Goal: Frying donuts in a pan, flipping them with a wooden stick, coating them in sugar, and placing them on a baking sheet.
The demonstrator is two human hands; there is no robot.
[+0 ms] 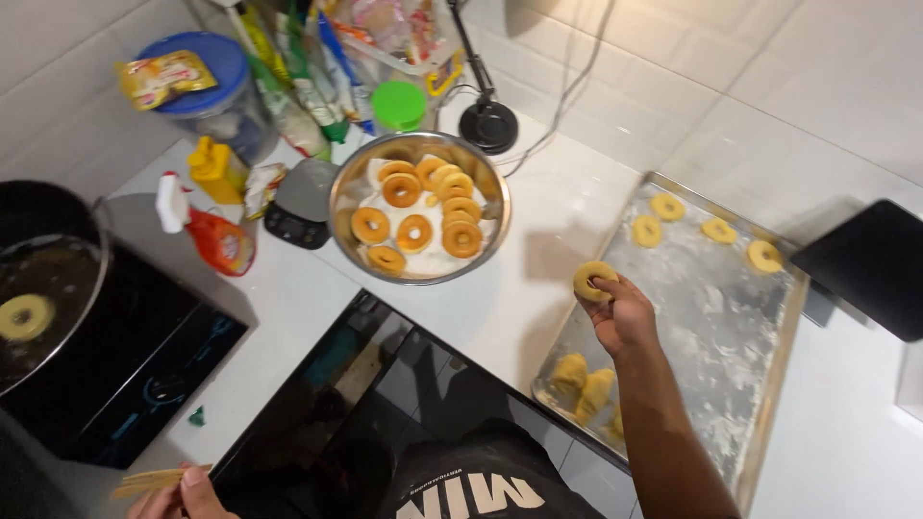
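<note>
Closest to me, at the bottom edge of the frame, is my dark shirt, and just left of it my left hand (183, 495) is closed on a pair of wooden chopsticks (149, 481) that point toward the left. Right of centre, my right hand (623, 312) is raised over the near left edge of the floured baking tray (731, 327), and its grip pinches a raw dough ring (595, 281) between thumb and fingers, held up off the tray. More raw rings (716, 231) lie along the tray's far side in the upper right, and a few pieces of dough (585, 384) sit at its near corner beside my forearm. Up in the centre of the frame, a steel bowl (419, 207) lined with white paper holds the browned fried doughnuts (415, 231). At the far left, a dark pan of oil (48, 288) sits on a black cooktop (154, 375) with one pale ring (25, 315) floating in it. Between pan and bowl on the white bench (538, 288) stand a small kitchen scale (300, 204), a red squeeze bottle (216, 235) and a yellow bottle (216, 171). Jars and packets crowd the upper left against the tiled wall.
</note>
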